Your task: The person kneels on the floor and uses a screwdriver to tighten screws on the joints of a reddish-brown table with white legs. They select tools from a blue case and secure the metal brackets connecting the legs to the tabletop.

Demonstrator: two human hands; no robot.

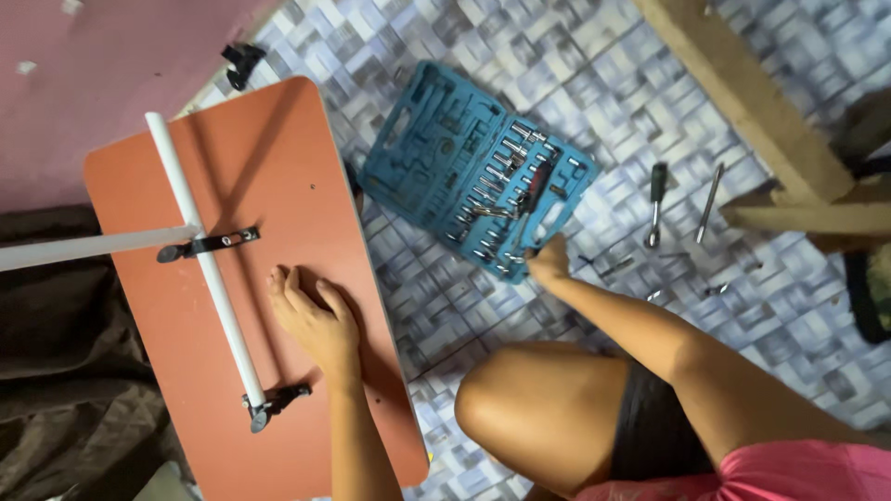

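The left hand [311, 320] is lying flat and released on an orange board [278, 148]; the right hand [549, 260] is touching the blue socket case [418, 121], grip unclear.

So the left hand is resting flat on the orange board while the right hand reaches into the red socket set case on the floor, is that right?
Not quite: the case is blue, not red, as the head view shows. The rest holds: the left hand lies flat on the orange board, and the right hand reaches to the case's near edge on the floor.
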